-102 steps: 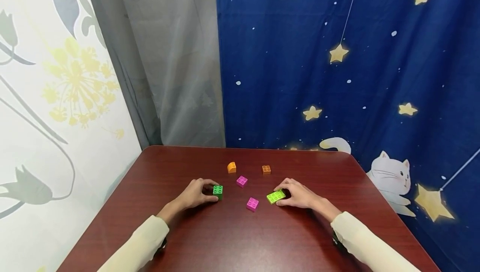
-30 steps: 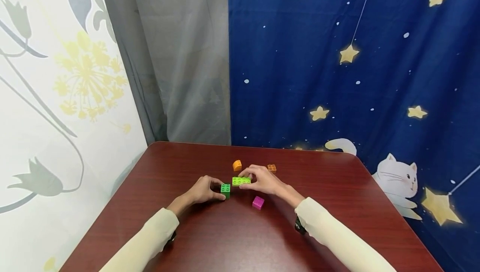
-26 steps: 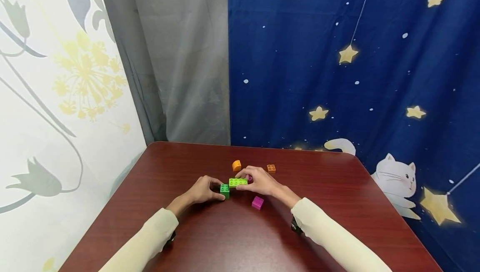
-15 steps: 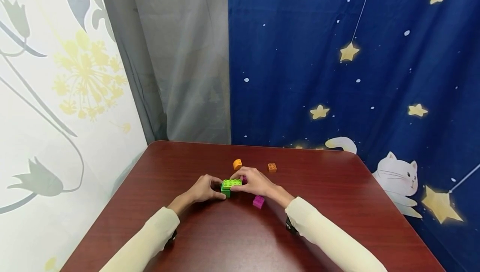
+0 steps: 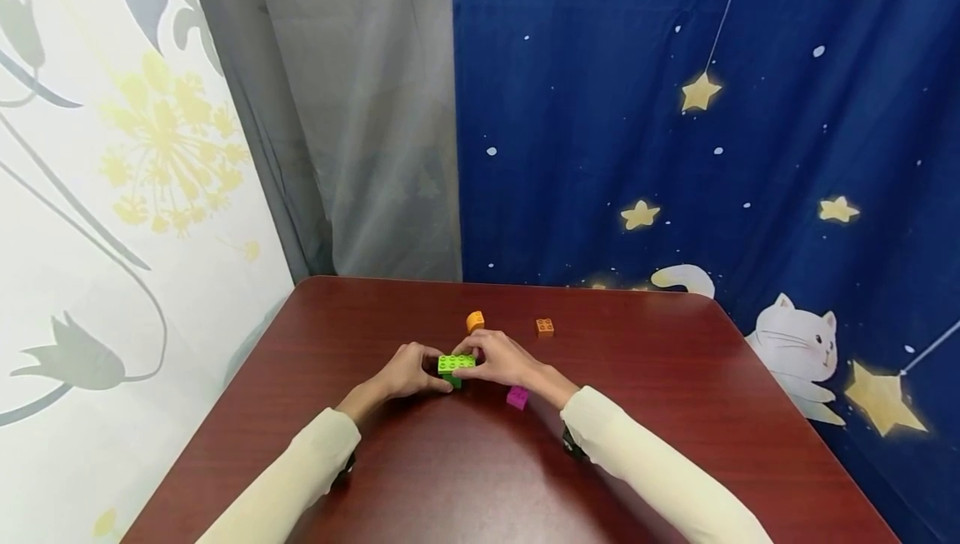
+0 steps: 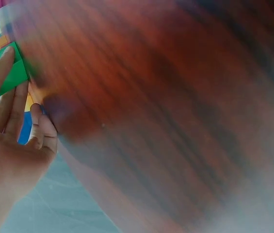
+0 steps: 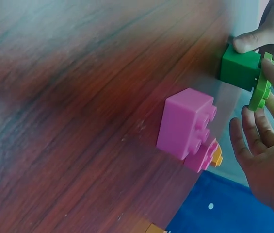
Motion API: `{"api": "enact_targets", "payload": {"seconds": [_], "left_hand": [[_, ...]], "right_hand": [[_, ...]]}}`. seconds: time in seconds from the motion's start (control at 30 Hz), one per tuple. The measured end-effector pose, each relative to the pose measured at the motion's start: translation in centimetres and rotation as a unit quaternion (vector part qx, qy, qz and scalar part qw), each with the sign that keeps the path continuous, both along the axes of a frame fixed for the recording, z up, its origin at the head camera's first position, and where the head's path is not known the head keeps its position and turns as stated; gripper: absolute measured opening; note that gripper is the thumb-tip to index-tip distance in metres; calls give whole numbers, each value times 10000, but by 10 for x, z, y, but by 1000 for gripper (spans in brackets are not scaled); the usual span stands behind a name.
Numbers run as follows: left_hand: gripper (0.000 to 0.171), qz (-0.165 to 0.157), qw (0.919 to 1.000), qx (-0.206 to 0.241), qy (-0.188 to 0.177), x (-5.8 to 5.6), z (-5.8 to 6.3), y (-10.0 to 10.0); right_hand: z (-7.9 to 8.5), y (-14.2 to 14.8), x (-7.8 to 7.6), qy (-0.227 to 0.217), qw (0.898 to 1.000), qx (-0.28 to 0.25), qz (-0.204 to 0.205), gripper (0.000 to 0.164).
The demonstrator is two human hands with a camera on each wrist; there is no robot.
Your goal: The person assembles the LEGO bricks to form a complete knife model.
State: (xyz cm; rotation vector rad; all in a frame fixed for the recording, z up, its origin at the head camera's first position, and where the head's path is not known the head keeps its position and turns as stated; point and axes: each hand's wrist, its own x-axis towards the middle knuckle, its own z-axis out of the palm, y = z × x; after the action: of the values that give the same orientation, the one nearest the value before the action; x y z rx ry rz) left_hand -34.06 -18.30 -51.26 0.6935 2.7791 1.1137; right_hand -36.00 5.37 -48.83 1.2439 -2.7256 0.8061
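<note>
In the head view my left hand (image 5: 405, 371) grips a green block (image 5: 454, 381) by its sides, thumb at the near side. The left wrist view shows the thumb along this green block (image 6: 15, 76) and the fingers behind it. My right hand (image 5: 504, 359) pinches a flat lime-green building brick (image 5: 456, 362) between thumb and fingers. That lime brick (image 7: 261, 91) lies right at the studded top of the green block (image 7: 240, 67) in the right wrist view, overhanging it on the right hand's side.
A magenta brick (image 5: 517, 397) lies near the right wrist. A second magenta brick (image 7: 202, 156) shows beyond it in the right wrist view, hidden in the head view. Farther back on the table (image 5: 360, 311) are a curved orange brick (image 5: 475, 321) and a square orange brick (image 5: 544, 327).
My right hand has carried the lime brick leftward from the table's right side to over the green block. The left hand keeps its grip on the green block, having shifted slightly right earlier.
</note>
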Motion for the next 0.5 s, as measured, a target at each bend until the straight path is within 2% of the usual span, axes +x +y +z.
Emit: {"api": "enact_targets", "payload": {"seconds": [0.37,0.5], "left_hand": [[36,153,9998,-156,32,-1,-1,0],[40,105,9998,-138,52,-2,-1,0]], "right_hand": [[4,-9,1,-68,10000,-63,-13,29],[5,-11,-1,-155,9999,-10,-12,29]]}}
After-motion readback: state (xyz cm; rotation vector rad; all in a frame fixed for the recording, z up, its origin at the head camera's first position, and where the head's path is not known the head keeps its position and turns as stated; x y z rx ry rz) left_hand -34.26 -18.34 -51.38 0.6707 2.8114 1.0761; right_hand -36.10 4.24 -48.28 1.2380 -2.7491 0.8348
